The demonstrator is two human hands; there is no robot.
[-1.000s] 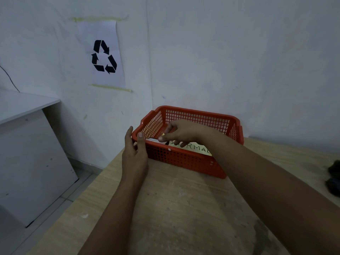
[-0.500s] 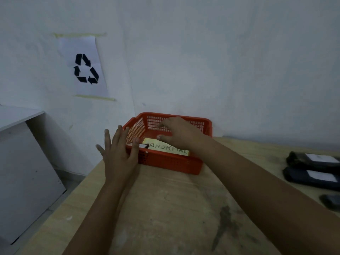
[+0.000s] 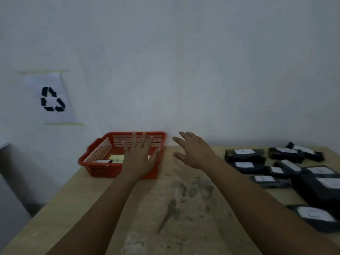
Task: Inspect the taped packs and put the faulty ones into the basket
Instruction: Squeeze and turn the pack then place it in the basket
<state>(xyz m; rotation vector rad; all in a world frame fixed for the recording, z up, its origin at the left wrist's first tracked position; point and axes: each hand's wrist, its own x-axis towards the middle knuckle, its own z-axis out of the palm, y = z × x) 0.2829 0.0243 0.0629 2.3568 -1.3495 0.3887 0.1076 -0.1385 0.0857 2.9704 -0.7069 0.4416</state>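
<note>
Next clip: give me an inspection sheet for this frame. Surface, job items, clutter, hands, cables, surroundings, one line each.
Surface: wooden table, pale top with dark stains down the middle.
Job's things: red basket at the table's far left by the wall; inside it a dark pack and a yellow note, writing unreadable. Black packs with white labels spread over the table's right side.
Clutter: nothing seen.
Hands: left hand in front of the basket, fingers spread, holding nothing; right hand over the table between basket and packs, fingers spread, holding nothing.
Cables: nothing seen.
Surroundings: white wall; recycling sign taped up at left; edge of grey furniture at far left.
</note>
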